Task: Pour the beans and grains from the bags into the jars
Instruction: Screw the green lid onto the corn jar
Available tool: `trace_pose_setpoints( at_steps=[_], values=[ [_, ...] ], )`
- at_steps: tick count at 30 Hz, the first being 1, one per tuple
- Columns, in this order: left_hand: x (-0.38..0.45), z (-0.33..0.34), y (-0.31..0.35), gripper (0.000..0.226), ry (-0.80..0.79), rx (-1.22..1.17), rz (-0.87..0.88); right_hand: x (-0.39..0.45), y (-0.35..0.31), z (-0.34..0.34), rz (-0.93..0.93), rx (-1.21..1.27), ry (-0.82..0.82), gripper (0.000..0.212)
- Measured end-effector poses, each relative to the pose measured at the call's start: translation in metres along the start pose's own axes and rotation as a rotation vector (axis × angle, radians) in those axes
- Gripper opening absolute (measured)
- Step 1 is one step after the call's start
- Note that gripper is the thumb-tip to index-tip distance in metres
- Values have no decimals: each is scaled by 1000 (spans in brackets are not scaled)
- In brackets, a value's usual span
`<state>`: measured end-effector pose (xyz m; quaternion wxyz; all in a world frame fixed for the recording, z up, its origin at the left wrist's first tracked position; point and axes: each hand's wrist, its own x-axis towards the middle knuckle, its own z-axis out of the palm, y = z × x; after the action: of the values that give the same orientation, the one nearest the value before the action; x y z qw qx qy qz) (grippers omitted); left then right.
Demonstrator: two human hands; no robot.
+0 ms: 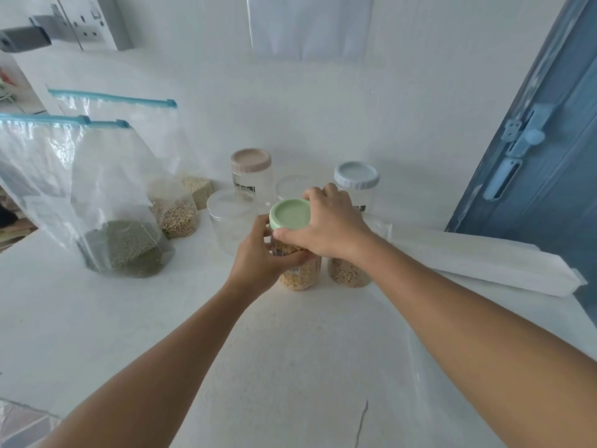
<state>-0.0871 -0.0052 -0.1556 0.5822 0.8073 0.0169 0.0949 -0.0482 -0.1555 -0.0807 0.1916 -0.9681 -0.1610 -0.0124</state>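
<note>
A clear jar of yellow grains (298, 279) stands mid-counter. My left hand (261, 257) grips its body. My right hand (329, 221) curls round its pale green lid (290, 215). Right of it stands a second jar of grains (349, 274), partly hidden behind my right wrist. Behind are an open empty jar (231, 218), a beige-lidded jar (251, 173), a pale-blue-lidded jar (356, 179) and another clear jar (290, 187). At left stand three zip bags: green beans (126, 247), tan grains (179, 218) and pale grains (197, 187).
A flattened white bag (484, 263) lies on the right of the white counter (290, 350). A blue door (533, 156) with a latch stands at far right. A wall socket (87, 27) is at top left. The counter's left edge drops off near the bags.
</note>
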Motion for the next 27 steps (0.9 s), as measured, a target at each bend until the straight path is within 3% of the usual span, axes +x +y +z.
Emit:
trace_pose_setpoints(
  at_steps=[10, 12, 17, 19, 21, 23, 27],
  values=[
    [41, 21, -15, 78, 192, 134, 82, 37, -8, -1, 48, 5, -74, 96],
    [44, 18, -17, 84, 143, 117, 87, 37, -11, 1, 83, 24, -62, 94],
    [38, -35, -37, 103, -198, 239, 124, 32, -22, 7, 137, -48, -76, 92],
    [40, -70, -45, 91, -147, 351, 215, 31, -28, 10, 168, -106, -91, 91],
    [50, -98, -49, 77, 1, 473, 308, 32, -30, 13, 194, -136, -80, 91],
    [67, -116, -52, 75, 73, 547, 279, 32, -30, 15, 197, -159, -64, 96],
    [92, -134, -67, 84, -107, 568, 131, 30, -30, 20, 197, -136, -43, 101]
  ],
)
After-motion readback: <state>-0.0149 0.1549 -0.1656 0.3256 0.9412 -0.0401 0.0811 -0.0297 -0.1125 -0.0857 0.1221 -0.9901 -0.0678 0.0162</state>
